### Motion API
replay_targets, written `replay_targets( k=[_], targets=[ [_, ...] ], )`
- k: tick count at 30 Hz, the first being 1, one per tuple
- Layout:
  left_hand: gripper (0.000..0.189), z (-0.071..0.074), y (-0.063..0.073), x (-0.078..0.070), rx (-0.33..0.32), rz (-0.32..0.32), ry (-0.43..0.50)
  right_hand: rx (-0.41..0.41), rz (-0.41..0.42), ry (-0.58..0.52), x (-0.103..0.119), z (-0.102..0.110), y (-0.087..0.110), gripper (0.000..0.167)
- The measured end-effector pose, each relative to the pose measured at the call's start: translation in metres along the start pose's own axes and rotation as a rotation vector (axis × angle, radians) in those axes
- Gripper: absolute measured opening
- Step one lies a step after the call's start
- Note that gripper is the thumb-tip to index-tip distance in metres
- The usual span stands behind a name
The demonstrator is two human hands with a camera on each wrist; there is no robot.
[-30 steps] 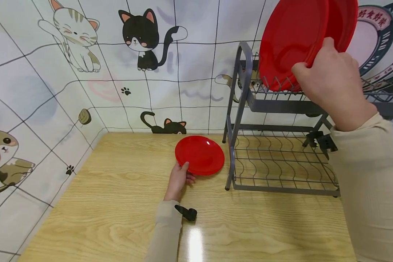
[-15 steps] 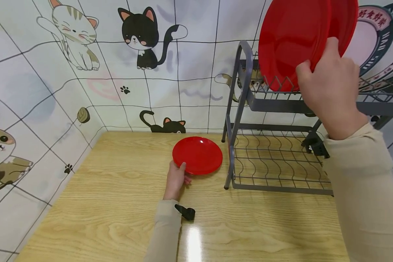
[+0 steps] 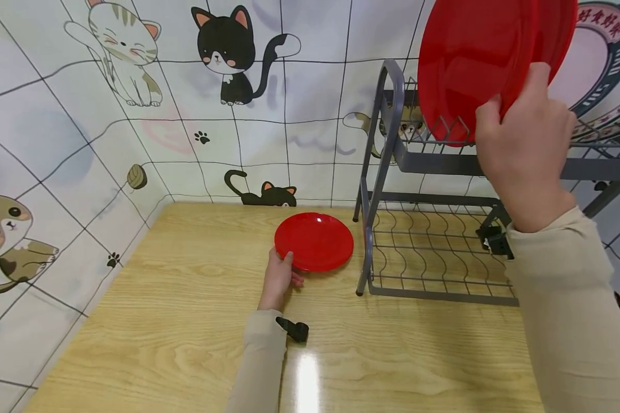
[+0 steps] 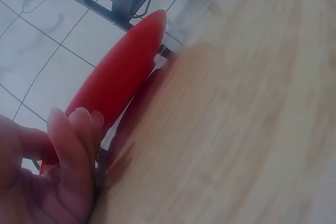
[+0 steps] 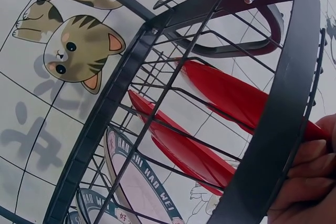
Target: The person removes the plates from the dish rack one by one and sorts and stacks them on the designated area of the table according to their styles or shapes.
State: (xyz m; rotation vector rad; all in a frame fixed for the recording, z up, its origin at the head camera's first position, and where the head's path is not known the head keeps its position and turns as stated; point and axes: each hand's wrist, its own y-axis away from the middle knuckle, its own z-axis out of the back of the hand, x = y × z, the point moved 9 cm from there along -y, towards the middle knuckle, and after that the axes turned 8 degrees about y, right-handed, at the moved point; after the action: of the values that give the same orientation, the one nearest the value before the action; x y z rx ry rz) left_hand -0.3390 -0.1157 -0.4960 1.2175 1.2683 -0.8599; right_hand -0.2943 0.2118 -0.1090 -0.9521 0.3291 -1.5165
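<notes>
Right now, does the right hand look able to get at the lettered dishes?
Probably not without letting go: the right hand grips a red plate, and a second red plate stands between that and the lettered dishes. Once free, it could likely reach them.

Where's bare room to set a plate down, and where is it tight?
Bare tabletop lies between the left wall and left hand, and in front of the rack. The lower shelf's visible part is bare. The upper shelf is crowded: two red plates, patterned plates, the right hand. The gap between the single red plate and the rack is narrow.
</notes>
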Motion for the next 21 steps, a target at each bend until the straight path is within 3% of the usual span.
replay_targets(
  k=[13, 21],
  targets=[
    [0.045, -0.003, -0.002, 0.001, 0.031, 0.008, 0.039, -0.165, -0.031, -0.091, -0.007, 0.006, 0.011, 0.045],
    [0.046, 0.002, 0.001, 0.0, -0.005, 0.011, -0.066, -0.213, -0.008, -0.148, -0.006, 0.007, 0.015, 0.042]
  ],
)
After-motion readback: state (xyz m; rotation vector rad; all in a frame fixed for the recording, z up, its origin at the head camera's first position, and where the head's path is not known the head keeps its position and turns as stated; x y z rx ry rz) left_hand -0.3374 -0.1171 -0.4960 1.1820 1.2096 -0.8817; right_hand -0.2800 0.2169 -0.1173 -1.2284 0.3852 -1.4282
